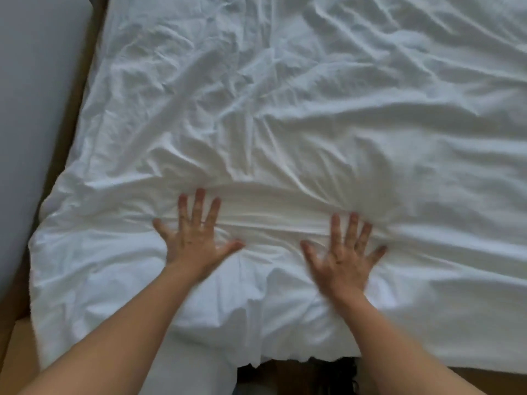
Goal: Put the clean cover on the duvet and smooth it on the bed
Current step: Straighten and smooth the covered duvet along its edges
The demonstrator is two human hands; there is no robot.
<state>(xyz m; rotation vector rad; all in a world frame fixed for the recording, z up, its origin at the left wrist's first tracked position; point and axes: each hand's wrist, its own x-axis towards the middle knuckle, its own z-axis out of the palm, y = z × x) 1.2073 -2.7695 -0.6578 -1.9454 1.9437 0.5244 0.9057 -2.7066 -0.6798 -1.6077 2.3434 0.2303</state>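
Observation:
A white covered duvet [313,109] lies spread over the bed, full of creases, and fills most of the view. My left hand [194,238] presses flat on it near the front edge, fingers spread and straight. My right hand [343,258] lies flat on it too, a little to the right, fingers spread and slightly blurred. A ridge of bunched fabric [271,201] runs between and just beyond the fingertips. The duvet's front edge [256,354] hangs over the near side of the bed.
A grey wall [34,109] stands at the left, with a brown strip of bed frame or floor [71,132] between it and the duvet. Brown floor [20,352] shows at the lower left. A dark patch [299,374] sits below the front edge.

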